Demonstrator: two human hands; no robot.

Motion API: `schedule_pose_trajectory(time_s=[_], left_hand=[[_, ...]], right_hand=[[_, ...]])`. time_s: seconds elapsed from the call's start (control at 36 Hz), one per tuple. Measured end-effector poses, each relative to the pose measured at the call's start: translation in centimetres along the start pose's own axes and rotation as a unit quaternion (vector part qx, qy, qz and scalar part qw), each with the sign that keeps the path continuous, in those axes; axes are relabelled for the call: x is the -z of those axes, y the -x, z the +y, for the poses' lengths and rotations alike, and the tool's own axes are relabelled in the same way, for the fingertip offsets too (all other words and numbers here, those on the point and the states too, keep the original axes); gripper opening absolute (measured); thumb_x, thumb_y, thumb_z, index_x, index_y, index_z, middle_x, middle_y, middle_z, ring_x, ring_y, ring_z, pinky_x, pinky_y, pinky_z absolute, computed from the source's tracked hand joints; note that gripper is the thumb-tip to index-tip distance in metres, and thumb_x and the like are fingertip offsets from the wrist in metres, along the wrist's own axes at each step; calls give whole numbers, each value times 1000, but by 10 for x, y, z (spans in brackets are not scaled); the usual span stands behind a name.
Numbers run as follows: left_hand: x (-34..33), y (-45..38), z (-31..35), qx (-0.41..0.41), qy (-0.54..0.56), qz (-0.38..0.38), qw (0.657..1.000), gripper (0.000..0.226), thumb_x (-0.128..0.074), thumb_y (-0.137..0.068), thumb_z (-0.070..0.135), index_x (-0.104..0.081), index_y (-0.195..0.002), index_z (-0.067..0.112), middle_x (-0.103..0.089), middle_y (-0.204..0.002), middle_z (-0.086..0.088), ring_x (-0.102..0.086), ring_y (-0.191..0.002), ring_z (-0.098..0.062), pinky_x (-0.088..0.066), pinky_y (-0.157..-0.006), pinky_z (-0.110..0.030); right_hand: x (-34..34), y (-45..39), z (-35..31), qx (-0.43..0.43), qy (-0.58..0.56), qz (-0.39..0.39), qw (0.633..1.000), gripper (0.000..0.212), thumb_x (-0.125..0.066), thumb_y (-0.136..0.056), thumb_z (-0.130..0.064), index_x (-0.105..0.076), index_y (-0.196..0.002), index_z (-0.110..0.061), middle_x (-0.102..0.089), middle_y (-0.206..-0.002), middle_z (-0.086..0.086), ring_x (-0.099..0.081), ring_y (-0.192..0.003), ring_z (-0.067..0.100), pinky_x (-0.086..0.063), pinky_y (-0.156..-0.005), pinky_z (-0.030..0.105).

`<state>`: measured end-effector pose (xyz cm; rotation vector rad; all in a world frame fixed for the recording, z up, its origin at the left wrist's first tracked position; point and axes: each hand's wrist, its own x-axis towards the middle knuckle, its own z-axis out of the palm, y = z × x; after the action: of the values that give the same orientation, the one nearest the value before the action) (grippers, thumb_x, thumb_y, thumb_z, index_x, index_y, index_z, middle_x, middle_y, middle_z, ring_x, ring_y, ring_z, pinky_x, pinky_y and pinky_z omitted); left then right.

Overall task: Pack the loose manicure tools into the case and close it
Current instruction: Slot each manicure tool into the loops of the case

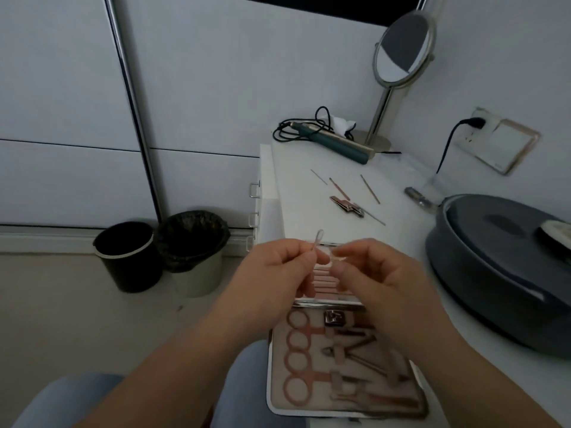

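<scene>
The manicure case [278, 393] lies open on the white table at its near edge. Rose-gold scissors [299, 356] and other tools are strapped in its near half. Both hands hover above the far half. My left hand [272, 273] pinches a thin tool with a small loop tip [318, 237] pointing up. My right hand [383, 282] has its fingertips at the same tool's lower end. Farther back on the table lie loose tools: a nail clipper [346, 206], a rose-gold pusher [339, 188] and three thin sticks [370, 188].
A dark round tray [482, 273] sits at the right. At the back stand a mirror [401, 50], a green hair iron with its cord [336, 142], and a wall socket [482, 125]. Two bins [160, 251] stand on the floor to the left.
</scene>
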<state>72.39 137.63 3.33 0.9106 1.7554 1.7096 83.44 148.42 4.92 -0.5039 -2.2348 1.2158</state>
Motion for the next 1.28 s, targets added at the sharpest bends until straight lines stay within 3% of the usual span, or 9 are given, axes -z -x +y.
schedule_pose_trajectory(time_s=[0.11,0.22,0.39,0.58,0.72,0.81,0.86,0.94,1.28], left_hand=[[-5,4,4,2,-31,-75,997,23,-48,-80,35,-70,-75,31,-51,-53,4,-48,-56,-14,-42,-63,-33],[-5,4,5,9,-37,-87,996,20,-52,-85,35,-71,-81,30,-51,-52,5,-47,-54,-12,-40,-62,-31],[-1,2,2,-55,-120,-13,991,12,-64,-78,27,-69,-71,36,-65,-60,21,-56,-55,7,-41,-53,-5],[-5,-4,-11,-91,-189,58,976,7,-67,-63,47,-67,-66,40,-65,-67,18,-57,-58,3,-42,-52,-7],[-10,-11,-14,-100,-240,62,964,9,-61,-70,44,-63,-62,49,-61,-74,28,-54,-70,11,-37,-61,-2],[-9,-17,-14,-130,-298,70,943,9,-60,-77,35,-67,-74,40,-58,-74,26,-53,-84,6,-40,-72,-11],[-7,-20,-15,-133,-333,74,931,11,-58,-80,32,-68,-85,34,-56,-87,20,-51,-90,0,-42,-82,-24],[-4,-24,-20,-123,-373,65,917,18,-58,-82,28,-65,-98,32,-52,-101,15,-46,-101,-5,-38,-93,-29],[-2,-26,-41,-150,-398,51,904,26,-57,-82,27,-63,-107,26,-48,-116,10,-25,-106,6,-26,-97,-18]], right_hand=[[8,-1,1,43,-14,-6,999,27,-65,-80,-22,-64,-96,-44,-69,-85,-18,-67,-75,2,-50,-65,10],[16,0,4,73,45,8,996,13,-67,-75,-26,-70,-79,-39,-69,-77,-22,-65,-74,0,-49,-65,10],[27,3,13,36,72,42,996,18,-62,-79,-25,-64,-70,-41,-65,-78,-27,-59,-72,-7,-43,-57,3],[32,6,23,-37,19,30,999,20,-62,-81,-16,-66,-69,-32,-67,-72,-13,-57,-60,-7,-42,-50,5],[39,-1,29,-71,-33,52,996,20,-63,-81,-6,-66,-75,-25,-64,-57,-17,-52,-48,-8,-40,-48,4],[45,-5,36,-90,-19,70,993,16,-61,-83,-8,-65,-77,-22,-59,-49,-18,-49,-44,-6,-39,-44,5],[50,-7,42,-106,-10,88,990,15,-61,-83,-8,-65,-78,-21,-58,-47,-16,-47,-42,-4,-39,-43,6],[56,-10,50,-122,17,108,986,17,-60,-84,-8,-64,-76,-22,-57,-46,-15,-48,-40,-3,-39,-41,7],[54,-19,60,-153,118,47,980,18,-61,-84,-15,-65,-72,-28,-58,-48,-21,-49,-42,-7,-37,-50,15]])
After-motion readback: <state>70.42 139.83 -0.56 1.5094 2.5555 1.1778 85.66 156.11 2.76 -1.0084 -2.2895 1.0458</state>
